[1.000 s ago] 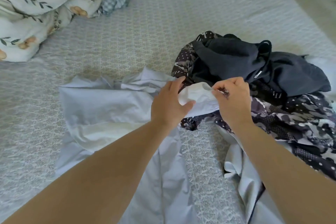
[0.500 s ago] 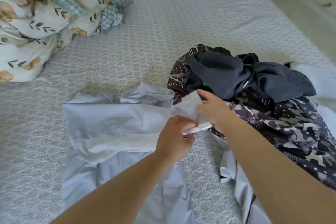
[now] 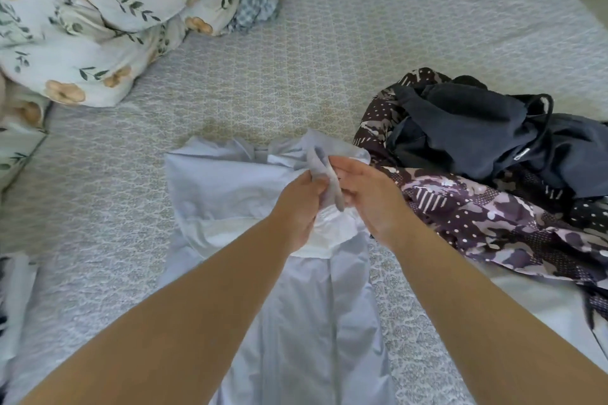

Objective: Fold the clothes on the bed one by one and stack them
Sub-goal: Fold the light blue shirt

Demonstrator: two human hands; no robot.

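Change: both hands drawn back toward the bed's near edge since the earlier frame.
Left hand [image 3: 297, 204]: fingers pinched on the pale blue garment [image 3: 230, 194], mid-bed [image 3: 362, 43].
Right hand [image 3: 368, 197]: fingers curled on the same fold.
Risk: dark pile [image 3: 493, 148] alongside could be snagged.

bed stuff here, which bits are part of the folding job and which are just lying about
Job:
- pale blue garment, pinched by left hand and right hand
- patterned purple garment
- dark garment

Lying about:
- floral duvet
- bed cover
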